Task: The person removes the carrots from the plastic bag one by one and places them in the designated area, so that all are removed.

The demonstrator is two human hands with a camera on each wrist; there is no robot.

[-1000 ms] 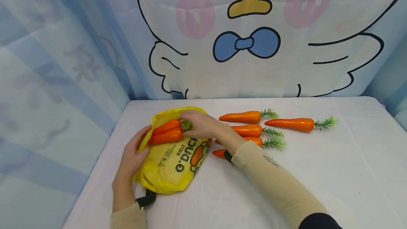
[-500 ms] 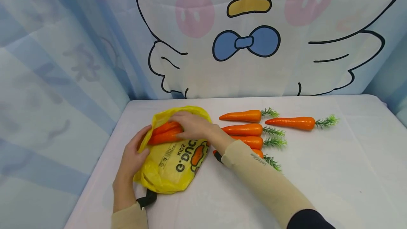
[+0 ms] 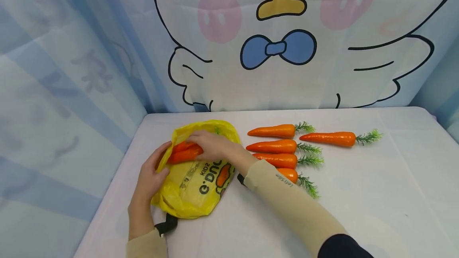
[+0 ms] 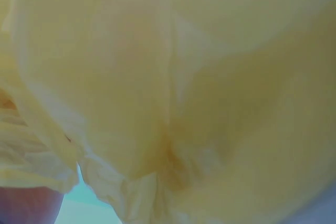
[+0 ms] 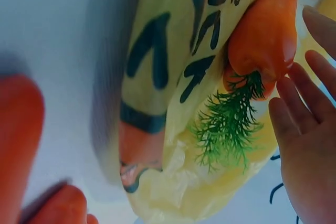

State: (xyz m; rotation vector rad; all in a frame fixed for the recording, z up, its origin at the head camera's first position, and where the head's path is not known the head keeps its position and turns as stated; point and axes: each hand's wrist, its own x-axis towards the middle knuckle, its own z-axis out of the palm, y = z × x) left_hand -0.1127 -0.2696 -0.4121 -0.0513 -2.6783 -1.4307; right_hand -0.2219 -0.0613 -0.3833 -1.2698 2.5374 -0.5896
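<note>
A yellow plastic bag (image 3: 191,194) with a printed duck lies on the table, its mouth gaping. My left hand (image 3: 150,176) grips the bag's left edge; yellow plastic fills nearly all of the left wrist view. Inside the mouth lie two orange toy carrots (image 3: 183,155), side by side. My right hand (image 3: 210,144) reaches over their leafy ends. In the right wrist view its fingers (image 5: 296,95) are straight and touch the blunt end of a carrot (image 5: 265,32), whose green leaves (image 5: 231,121) spread over the plastic. From the head, the hand covers most of those leaves.
Right of the bag, several carrots lie in a column, among them a top one (image 3: 274,131) and a lower one (image 3: 288,174) partly under my right sleeve (image 3: 287,198). Another carrot (image 3: 331,138) lies farther right. A patterned curtain (image 3: 279,83) stands behind the white table (image 3: 380,194).
My right hand has moved slightly left over the carrots in the bag, covering their leaves. My right forearm has shifted left, uncovering more of the lower carrots. The left hand stays put.
</note>
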